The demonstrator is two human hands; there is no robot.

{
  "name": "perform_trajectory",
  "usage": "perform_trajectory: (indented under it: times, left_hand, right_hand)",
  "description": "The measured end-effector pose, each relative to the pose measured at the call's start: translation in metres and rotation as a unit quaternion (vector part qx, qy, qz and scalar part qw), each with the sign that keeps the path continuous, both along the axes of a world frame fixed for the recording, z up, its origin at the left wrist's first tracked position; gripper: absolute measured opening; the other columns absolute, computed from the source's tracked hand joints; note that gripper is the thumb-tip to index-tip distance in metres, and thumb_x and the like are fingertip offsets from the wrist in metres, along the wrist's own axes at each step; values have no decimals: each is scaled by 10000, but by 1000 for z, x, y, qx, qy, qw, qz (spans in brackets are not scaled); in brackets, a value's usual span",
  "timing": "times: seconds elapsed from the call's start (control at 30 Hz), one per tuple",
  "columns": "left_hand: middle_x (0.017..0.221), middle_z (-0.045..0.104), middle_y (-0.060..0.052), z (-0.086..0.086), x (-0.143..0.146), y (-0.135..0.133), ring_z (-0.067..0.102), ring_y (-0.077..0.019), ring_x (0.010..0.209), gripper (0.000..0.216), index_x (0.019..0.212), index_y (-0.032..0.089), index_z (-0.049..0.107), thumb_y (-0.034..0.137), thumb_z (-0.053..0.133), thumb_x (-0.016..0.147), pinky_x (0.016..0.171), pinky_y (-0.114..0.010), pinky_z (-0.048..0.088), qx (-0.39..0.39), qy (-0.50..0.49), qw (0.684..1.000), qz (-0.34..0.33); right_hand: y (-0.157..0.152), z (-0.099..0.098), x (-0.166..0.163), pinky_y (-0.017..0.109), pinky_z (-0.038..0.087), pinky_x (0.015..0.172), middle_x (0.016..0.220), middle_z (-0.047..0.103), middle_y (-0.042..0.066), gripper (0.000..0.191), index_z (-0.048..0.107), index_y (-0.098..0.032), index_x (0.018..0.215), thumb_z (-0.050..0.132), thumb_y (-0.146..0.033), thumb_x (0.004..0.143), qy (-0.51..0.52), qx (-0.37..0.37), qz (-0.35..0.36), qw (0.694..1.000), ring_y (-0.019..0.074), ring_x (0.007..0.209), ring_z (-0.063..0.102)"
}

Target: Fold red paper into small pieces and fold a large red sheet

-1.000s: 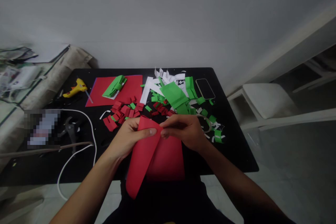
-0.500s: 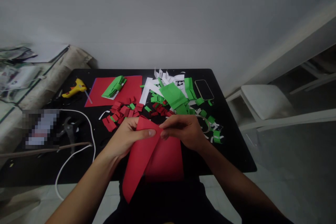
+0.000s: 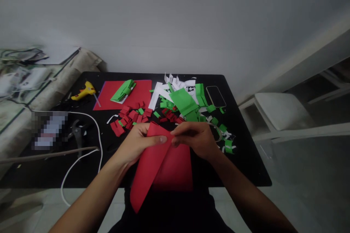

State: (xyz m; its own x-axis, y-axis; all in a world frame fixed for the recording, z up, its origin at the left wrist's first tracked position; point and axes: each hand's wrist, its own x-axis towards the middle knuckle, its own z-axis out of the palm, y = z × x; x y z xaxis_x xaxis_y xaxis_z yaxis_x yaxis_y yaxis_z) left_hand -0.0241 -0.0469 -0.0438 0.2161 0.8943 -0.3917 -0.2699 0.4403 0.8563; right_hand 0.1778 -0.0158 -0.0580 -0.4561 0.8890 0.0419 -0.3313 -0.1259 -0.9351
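A sheet of red paper [image 3: 175, 169] is folded over on itself at the table's near edge, its left flap hanging below the edge. My left hand [image 3: 139, 143] grips the fold from the left, thumb flat on top and fingers hidden behind the paper. At the upper right corner of the flap, my right hand [image 3: 195, 138] pinches the paper between thumb and fingertips. Just beyond my hands lie small folded red pieces [image 3: 131, 116] and green paper [image 3: 184, 101] with cut bits around it.
On the black table [image 3: 240, 167] are a yellow glue gun [image 3: 84, 91], a red sheet [image 3: 105, 96] bearing a green folded bundle [image 3: 123, 91], white paper strips [image 3: 155, 95], a phone [image 3: 216, 97] and dark pliers [image 3: 78, 134]. A white cable [image 3: 100, 142] loops at left. A white stool [image 3: 276, 111] stands right.
The whole view has shifted slightly, so things appear a little further right. Both hands keep the same hold on the red paper; the fold looks nearly unchanged.
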Motion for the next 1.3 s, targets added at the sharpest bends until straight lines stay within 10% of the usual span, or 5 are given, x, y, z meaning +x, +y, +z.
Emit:
perform_trajectory:
  times: [1.3]
  left_hand:
    - [755,787,-65,-1,3,2,672,-135,588,254,825,140,803,310,895,661,574,-211,504,-11,-3,1000,-1]
  right_hand:
    - [3,2,0,246,636,624,666,764,-10,179,794,-215,827,901,-197,685,-28,-12,-10,999,139,596,739]
